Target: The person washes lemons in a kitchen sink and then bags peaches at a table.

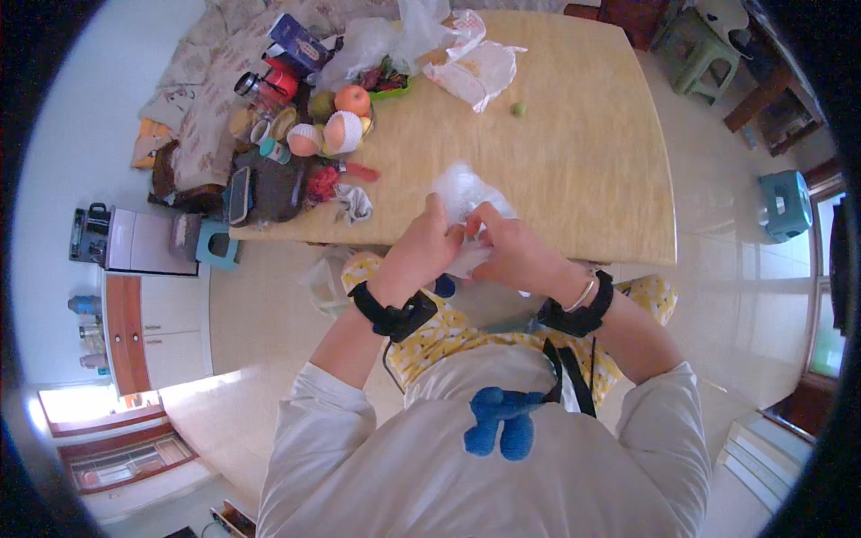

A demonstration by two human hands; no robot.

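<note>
Both hands meet over the near edge of a wooden table [578, 175], on a crumpled translucent plastic bag [464, 188]. My left hand [427, 239] pinches the bag's left side between thumb and fingers. My right hand [514, 249] grips it on the other side, fingertips close to the left thumb. Part of the bag rests on the tabletop, and a gathered end [469, 261] hangs between the palms. Whatever the bag may contain cannot be made out.
On the left stand fruit in foam nets [343, 132], an orange-red fruit [352, 100], a small jar [274, 150], a phone [239, 195] and a red-lidded bottle [279, 84]. Crumpled paper [474, 74] and a small green fruit [517, 109] lie farther back. A blue stool [785, 205] stands right.
</note>
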